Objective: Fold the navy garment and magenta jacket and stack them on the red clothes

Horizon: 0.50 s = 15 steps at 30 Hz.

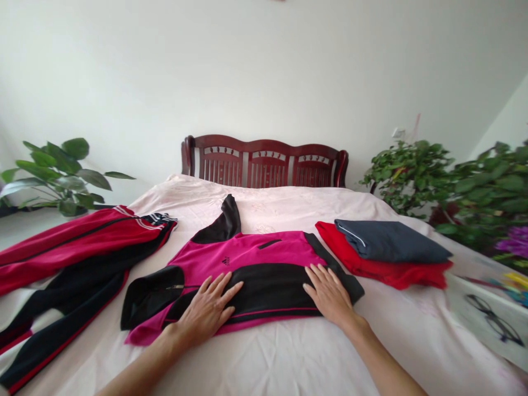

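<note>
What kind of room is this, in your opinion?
It looks like a bedroom in a home: a large bed with a dark wooden headboard, a pink and black sports jacket spread on it, and leafy houseplants beside it.

Your left hand (pixel 205 309) and right hand (pixel 330 294) lie flat on a magenta jacket (pixel 247 256); folded clothes (pixel 388 242) sit just past your right fingers (pixel 317 272).

On a bed (pixel 264 212), a jacket (pixel 256 256); left of the jacket, a tracksuit (pixel 70 247); right, folded clothes (pixel 388 242); behind, a headboard (pixel 266 165).
</note>
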Motion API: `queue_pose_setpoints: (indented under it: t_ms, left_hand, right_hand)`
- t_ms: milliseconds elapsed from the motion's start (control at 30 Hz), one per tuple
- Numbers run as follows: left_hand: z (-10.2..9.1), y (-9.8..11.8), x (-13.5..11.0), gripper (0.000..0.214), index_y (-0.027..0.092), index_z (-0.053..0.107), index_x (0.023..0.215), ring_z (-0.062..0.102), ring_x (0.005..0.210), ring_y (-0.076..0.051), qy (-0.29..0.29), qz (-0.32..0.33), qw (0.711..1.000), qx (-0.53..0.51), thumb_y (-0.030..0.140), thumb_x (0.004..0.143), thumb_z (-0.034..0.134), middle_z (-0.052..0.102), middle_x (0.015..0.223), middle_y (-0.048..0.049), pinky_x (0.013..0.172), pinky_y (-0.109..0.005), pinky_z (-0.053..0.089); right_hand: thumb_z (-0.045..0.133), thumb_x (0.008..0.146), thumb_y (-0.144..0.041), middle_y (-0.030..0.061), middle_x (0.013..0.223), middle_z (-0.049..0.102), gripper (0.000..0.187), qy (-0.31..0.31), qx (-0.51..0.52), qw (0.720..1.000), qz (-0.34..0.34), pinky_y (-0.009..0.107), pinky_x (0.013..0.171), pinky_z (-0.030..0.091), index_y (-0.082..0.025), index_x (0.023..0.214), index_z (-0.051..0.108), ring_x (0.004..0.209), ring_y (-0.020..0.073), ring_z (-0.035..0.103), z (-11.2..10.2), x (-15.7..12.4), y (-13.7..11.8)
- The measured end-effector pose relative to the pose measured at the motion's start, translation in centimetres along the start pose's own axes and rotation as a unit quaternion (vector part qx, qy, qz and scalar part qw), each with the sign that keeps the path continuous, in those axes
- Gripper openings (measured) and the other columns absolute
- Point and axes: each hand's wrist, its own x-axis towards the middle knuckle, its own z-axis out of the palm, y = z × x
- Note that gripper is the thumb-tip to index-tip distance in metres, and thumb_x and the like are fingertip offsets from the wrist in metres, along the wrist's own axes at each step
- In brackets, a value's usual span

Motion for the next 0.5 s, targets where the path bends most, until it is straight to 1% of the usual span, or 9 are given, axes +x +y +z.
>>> queue_pose_setpoints:
  t_ms: [67,133,233,300,367,500]
  left_hand:
    - [-0.5,-1.6,-1.4,0.058,0.041,0.021,0.153,0.037,0.143,-0.025,-0.014,0.0,1.0,0.002,0.046,0.099,0.041,0.038,0.158,-0.0034,0.115,-0.045,0.028]
    - [-0.9,-3.2,-2.9,0.056,0.041,0.025,0.153,0.04,0.141,-0.024,-0.026,-0.018,0.999,0.006,0.048,0.099,0.039,0.041,0.155,-0.0026,0.116,-0.046,0.027]
    - [-1.1,-5.0,-4.8,0.053,0.04,0.033,0.15,0.042,0.14,-0.026,-0.029,-0.061,0.998,0.014,0.05,0.099,0.038,0.045,0.153,-0.0028,0.116,-0.048,0.027]
    - [-1.1,-5.6,-5.6,0.052,0.038,0.037,0.149,0.042,0.14,-0.027,-0.024,-0.091,0.995,0.015,0.05,0.098,0.04,0.045,0.153,-0.0035,0.115,-0.048,0.028]
    - [-1.1,-5.7,-5.9,0.052,0.036,0.04,0.148,0.042,0.14,-0.027,-0.025,-0.113,0.993,0.013,0.05,0.097,0.041,0.045,0.153,-0.0043,0.115,-0.048,0.03]
    - [-1.1,-5.6,-5.8,0.051,0.033,0.044,0.146,0.041,0.141,-0.027,-0.038,-0.126,0.991,0.005,0.047,0.097,0.042,0.046,0.152,-0.0052,0.114,-0.049,0.031]
  right_hand:
    - [0.039,0.097,-0.047,0.012,0.147,0.05,0.054,0.037,-0.01,0.999,0.007,0.05,0.118,0.021,-0.019,0.142,0.051,0.14,0.028,0.04,0.2,-0.6,1.2]
    - [0.037,0.097,-0.045,0.0111,0.146,0.052,0.052,0.071,-0.025,0.997,0.035,0.053,0.116,0.02,-0.021,0.141,0.052,0.139,0.0293,0.04,0.2,-1.1,2.0]
    - [0.037,0.096,-0.044,0.0095,0.144,0.054,0.05,0.089,-0.033,0.992,0.082,0.053,0.111,0.029,-0.023,0.139,0.054,0.135,0.0318,0.044,0.1,-1.5,2.5]
    - [0.037,0.096,-0.043,0.0085,0.142,0.056,0.05,0.091,-0.028,0.991,0.094,0.051,0.108,0.035,-0.023,0.138,0.055,0.133,0.0323,0.046,0.1,-1.6,2.6]
    - [0.037,0.096,-0.042,0.0078,0.141,0.057,0.049,0.095,-0.023,0.99,0.098,0.049,0.107,0.037,-0.022,0.137,0.056,0.131,0.032,0.047,0.2,-1.6,2.5]
    - [0.037,0.096,-0.038,0.0074,0.139,0.059,0.048,0.105,-0.012,0.989,0.102,0.048,0.107,0.038,-0.021,0.136,0.057,0.13,0.0314,0.049,0.3,-1.6,2.5]
